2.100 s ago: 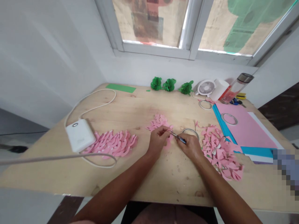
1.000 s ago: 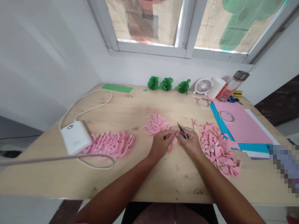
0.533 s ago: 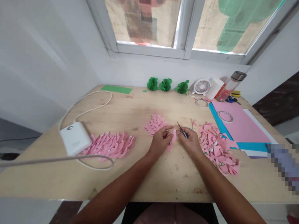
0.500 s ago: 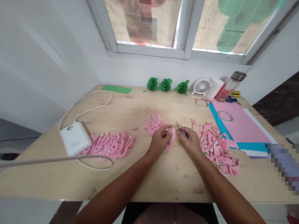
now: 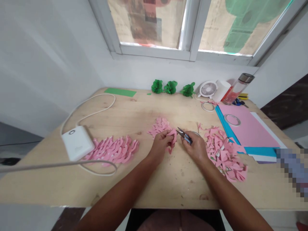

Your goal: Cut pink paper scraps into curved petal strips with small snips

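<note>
So the left hand (image 5: 160, 143) had its fingers pinched on a curled pink paper piece (image 5: 172, 136), held up over the wooden table (image 5: 149, 179). The right hand (image 5: 195, 146) had its fingers wrapped round some small thread snips (image 5: 184, 136), tips pointing at the paper and sitting really near it. Couldn't tell if the two touched.

Just beyond the left hand lay a small cluster of pink cutouts (image 5: 160, 125). Off to the left was a bigger spread of wavy pink strips (image 5: 116, 148), right up against a white power bank (image 5: 78, 142). Over past the right hand sat a messy heap of pink scraps (image 5: 226, 154), near a pink sheet (image 5: 247, 128) with a roll of tape (image 5: 232, 120) on it.
</note>
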Demonstrator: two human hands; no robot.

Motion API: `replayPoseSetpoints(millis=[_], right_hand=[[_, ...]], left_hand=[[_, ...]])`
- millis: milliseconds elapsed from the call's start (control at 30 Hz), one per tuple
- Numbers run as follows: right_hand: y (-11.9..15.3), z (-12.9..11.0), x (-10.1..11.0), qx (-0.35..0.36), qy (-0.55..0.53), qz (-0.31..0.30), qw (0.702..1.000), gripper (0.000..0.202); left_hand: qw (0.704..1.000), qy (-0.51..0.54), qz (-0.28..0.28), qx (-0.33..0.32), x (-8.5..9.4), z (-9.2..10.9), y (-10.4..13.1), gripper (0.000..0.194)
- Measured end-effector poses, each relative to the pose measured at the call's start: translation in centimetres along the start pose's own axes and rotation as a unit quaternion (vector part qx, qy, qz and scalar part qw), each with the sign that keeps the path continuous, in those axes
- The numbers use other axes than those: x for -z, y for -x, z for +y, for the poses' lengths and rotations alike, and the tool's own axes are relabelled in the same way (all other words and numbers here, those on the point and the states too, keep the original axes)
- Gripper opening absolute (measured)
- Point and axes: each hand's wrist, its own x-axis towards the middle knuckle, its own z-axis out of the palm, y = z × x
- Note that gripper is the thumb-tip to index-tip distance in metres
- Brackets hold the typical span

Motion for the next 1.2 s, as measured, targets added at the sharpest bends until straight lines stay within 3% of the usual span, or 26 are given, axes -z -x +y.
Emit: replayPoseSetpoints(millis=[233,500,667,900,1200], right_hand=[[0.09,0.22,0.03,0.017,0.031,0.006,0.999,0.022],[0.12,0.24,0.02,0.013,0.049,0.015,0.999,0.022],[0.17,0.26,0.02,0.02,0.077,0.019,0.997,0.022],[0.38,-0.08,0.14,0.063,0.179,0.014,0.982,0.019],[0.37,-0.57,0.24,0.114,0.238,-0.003,0.965,0.016]], left_hand=[[0.996,0.071,-0.007,0.045,0.4,-0.01,-0.17,0.016],[0.987,0.15,-0.053,0.032,0.49,0.72,0.18,0.022],[0.992,0.113,-0.033,0.044,0.13,0.79,0.23,0.022],[0.998,0.011,0.066,0.002,0.12,0.57,-0.1,0.022],[0.999,0.008,0.033,0.039,0.26,0.38,-0.08,0.021]])
